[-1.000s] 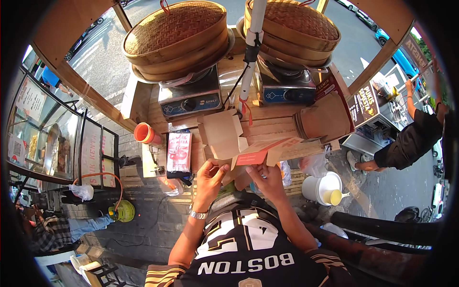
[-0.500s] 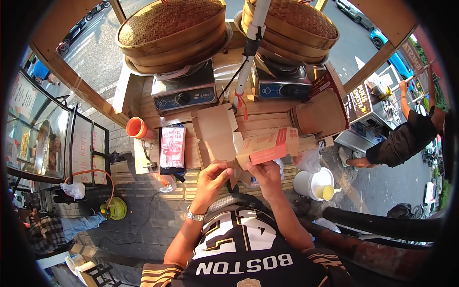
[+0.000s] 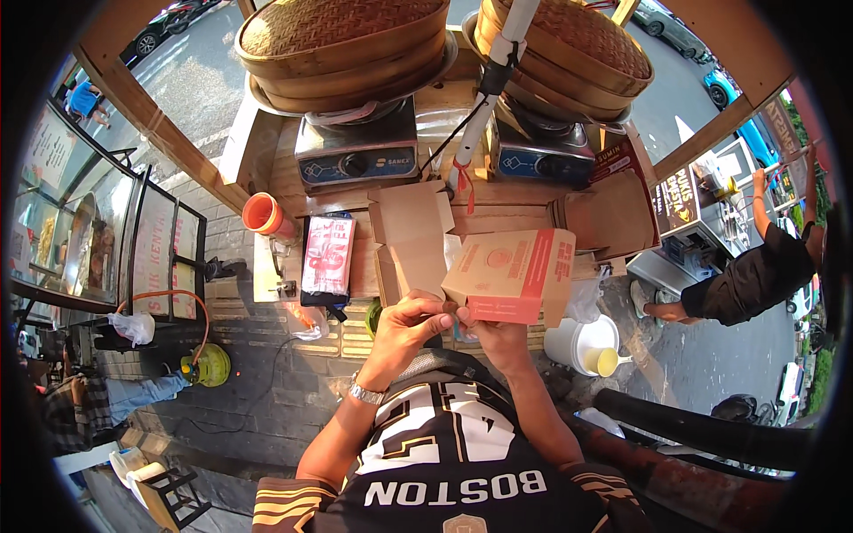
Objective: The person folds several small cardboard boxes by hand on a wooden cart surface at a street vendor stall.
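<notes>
My right hand grips the near edge of a brown and red cardboard box, which is partly folded and tilted above the counter's front edge. The fingers of my left hand are pinched at the box's near left corner, on a small brown flap, and the two hands almost meet there. My fingers hide part of this corner. Just beyond my left hand lies an open plain brown carton on the wooden counter, its inside facing up.
Two bamboo steamers stand on portable stoves at the back, with a pole between them. Left are orange cups and a red-and-white pack. Flattened cardboard leans right; a white bucket sits below.
The printed box has turned to show more of its top panel. My left hand has moved right to its corner, close against my right hand. The whole view has shifted slightly.
</notes>
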`<action>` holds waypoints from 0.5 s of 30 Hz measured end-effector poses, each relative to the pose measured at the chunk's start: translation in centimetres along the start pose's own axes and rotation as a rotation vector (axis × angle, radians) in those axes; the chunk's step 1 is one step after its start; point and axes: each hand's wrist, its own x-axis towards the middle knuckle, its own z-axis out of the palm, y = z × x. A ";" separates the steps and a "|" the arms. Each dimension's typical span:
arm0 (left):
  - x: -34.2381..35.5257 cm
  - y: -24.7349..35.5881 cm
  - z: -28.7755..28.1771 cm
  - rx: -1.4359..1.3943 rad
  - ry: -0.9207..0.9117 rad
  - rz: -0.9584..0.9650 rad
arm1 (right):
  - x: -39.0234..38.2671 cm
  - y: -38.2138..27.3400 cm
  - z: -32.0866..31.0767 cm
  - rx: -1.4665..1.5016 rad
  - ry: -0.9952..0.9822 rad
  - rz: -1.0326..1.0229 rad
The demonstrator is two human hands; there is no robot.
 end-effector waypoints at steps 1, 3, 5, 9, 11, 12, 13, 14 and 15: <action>0.0 -0.1 0.0 0.001 0.000 0.002 | 0.0 -0.3 0.4 0.039 0.017 -0.005; -0.1 -0.2 0.2 -0.008 0.011 0.003 | -0.1 -0.7 0.8 -0.028 0.048 -0.040; -0.1 -0.2 0.5 -0.028 0.034 -0.004 | -0.7 -1.0 1.0 -0.237 0.078 -0.099; 0.0 -0.7 0.2 0.144 0.051 0.058 | -0.9 1.0 0.6 -0.467 0.108 -0.268; -0.1 -0.7 0.2 0.250 0.068 0.085 | -0.8 0.9 0.3 -0.619 0.159 -0.407; -0.1 -0.8 0.2 0.254 0.070 0.101 | -0.8 0.8 0.1 -0.508 0.129 -0.340; -0.1 -0.8 0.3 0.258 0.072 0.118 | -0.7 0.6 -0.1 -0.397 0.099 -0.273; -0.1 -0.9 0.3 0.262 0.074 0.132 | -0.8 0.5 -0.4 -0.286 0.068 -0.202; -0.1 -0.9 0.3 0.276 0.065 0.140 | -1.0 0.7 -0.8 -0.329 0.061 -0.187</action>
